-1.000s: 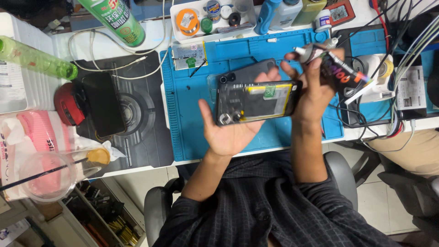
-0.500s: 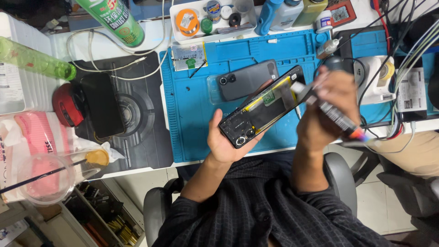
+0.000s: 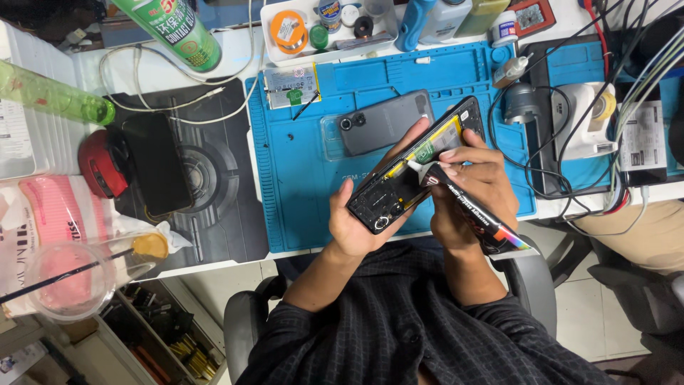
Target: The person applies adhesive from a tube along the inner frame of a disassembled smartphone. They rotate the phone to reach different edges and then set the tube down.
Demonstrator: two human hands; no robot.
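Opened phone (image 3: 417, 171) gripped in left hand (image 3: 363, 221), glue tube (image 3: 470, 207) clamped in right hand (image 3: 474, 185).

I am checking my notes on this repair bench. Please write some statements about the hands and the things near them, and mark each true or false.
1. The left hand holds an opened phone. True.
2. The right hand holds a screwdriver. False: it holds a glue tube, nozzle at the phone.
3. A grey back cover lies on the blue mat. True.
4. The spray can stands on the blue mat. False: it is beyond the mat, at the upper left.
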